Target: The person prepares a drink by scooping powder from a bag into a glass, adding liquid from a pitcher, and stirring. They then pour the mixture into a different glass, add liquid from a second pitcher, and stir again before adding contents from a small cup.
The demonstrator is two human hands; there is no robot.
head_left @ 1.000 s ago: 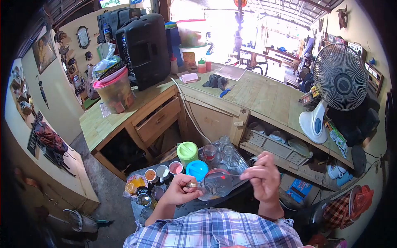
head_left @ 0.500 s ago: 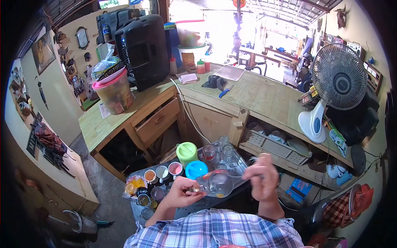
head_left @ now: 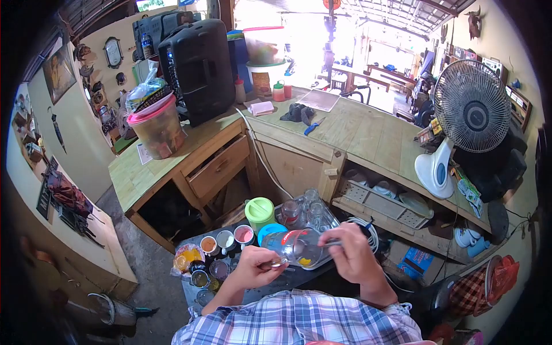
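Note:
My left hand [head_left: 257, 267] is closed around the narrow left end of a clear glass vessel [head_left: 292, 246], which is tilted on its side above the low table. Red lettering or a label shows on its upper side, and something yellow [head_left: 305, 261] appears through or in its lower part. At the vessel's right end, my right hand [head_left: 352, 253] has its fingers pinched together; I cannot tell what they hold. Just beyond stand a blue-lidded container [head_left: 270, 231], partly hidden by the vessel, and a green-lidded container [head_left: 260, 213].
Several clear glasses [head_left: 315, 214] stand on a metal tray. To the left are cups of powder [head_left: 226, 238], dark glasses [head_left: 200, 278] and a bag of orange contents [head_left: 188, 259]. A wooden counter [head_left: 362, 126] holds a speaker [head_left: 198, 72] and fan [head_left: 474, 112]; coiled white cable [head_left: 372, 236] hangs beneath.
My right hand has come down and left to the glass vessel's right end. The vessel has turned, bringing its red marking into view. My left hand keeps its hold.

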